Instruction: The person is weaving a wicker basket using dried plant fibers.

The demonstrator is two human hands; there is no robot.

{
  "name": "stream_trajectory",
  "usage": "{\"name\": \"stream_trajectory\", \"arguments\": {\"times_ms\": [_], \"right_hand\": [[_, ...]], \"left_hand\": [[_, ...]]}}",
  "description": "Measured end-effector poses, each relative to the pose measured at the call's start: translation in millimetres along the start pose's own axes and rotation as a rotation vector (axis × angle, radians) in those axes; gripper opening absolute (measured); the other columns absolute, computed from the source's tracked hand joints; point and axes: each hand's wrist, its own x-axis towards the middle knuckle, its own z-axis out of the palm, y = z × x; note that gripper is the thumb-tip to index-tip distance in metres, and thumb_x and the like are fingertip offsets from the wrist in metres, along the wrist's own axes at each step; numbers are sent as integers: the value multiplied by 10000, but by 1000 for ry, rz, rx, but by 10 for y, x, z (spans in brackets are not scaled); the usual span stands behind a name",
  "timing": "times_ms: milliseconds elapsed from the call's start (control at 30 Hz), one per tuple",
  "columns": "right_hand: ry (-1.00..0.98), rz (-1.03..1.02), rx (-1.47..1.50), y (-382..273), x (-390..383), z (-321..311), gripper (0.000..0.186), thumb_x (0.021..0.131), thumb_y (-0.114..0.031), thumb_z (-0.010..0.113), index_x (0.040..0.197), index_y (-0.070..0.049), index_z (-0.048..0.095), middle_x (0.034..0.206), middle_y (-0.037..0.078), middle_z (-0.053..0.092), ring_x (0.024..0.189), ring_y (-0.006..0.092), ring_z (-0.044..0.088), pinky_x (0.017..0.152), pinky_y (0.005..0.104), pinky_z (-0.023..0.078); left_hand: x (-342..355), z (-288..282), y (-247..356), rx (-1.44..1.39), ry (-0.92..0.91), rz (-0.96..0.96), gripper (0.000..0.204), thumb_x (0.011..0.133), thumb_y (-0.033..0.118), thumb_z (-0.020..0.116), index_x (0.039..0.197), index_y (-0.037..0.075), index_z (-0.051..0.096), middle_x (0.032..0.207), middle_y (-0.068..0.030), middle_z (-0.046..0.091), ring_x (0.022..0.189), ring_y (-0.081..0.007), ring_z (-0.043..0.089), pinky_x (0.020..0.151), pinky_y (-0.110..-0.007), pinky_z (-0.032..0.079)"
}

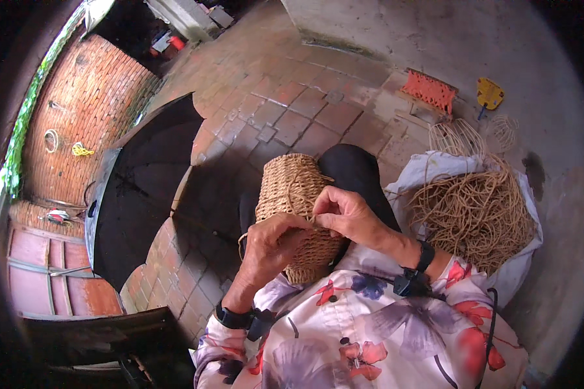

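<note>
A woven basket (282,185) of tan straw cord rests on my lap, tilted, with its side facing up. My left hand (271,245) is closed in a pinch at the middle of the basket's side, its fingertips on a thin straw cord. Just to the right, my right hand (349,215) pinches the same spot with thumb and forefinger, also on the cord. The two sets of fingertips nearly meet. A loose strand runs along the weave above them. The exact grip is partly hidden by the fingers.
To my right, a white sack (525,214) holds a tangled heap of straw cord (474,214). An open black umbrella (149,188) stands on the tiled floor to my left. Further off are an orange slatted stool (428,92) and a yellow fan-shaped object (490,94).
</note>
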Motion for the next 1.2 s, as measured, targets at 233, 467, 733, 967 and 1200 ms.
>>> {"name": "stream_trajectory", "arguments": {"times_ms": [233,467,733,967,1200], "right_hand": [[-67,-28,64,14,-70,-35,103,870,-23,632,921,-45,545,770,-46,539,713,27,510,612,227,463],[-64,-183,-71,54,-56,-48,120,853,-28,654,917,-37,553,786,-37,553,751,42,530,679,235,465],[-107,-114,-133,-77,-34,-31,194,845,-58,664,1023,-34,591,804,14,558,758,71,537,686,263,472],[-20,-566,-614,69,78,-11,249,859,-147,687,1076,-34,645,881,117,604,763,258,629,659,334,497],[-9,-552,-814,-92,27,63,148,876,-112,640,992,-21,628,849,141,620,779,357,631,623,400,502]], "left_hand": [[24,123,85,96,186,-201,218,753,-65,680,945,29,635,814,-76,630,714,-183,641,619,-300,514],[84,93,87,440,133,64,227,729,-34,687,933,56,646,779,-96,584,685,-278,640,580,-376,526],[44,87,-28,381,198,37,180,711,8,723,823,63,592,728,-78,541,639,-271,614,531,-370,491],[52,176,-28,460,266,129,214,690,26,733,823,79,574,717,-71,508,608,-254,578,510,-375,466],[26,128,-3,484,206,50,194,725,7,721,846,63,580,746,-78,535,633,-222,597,545,-342,487]]}}
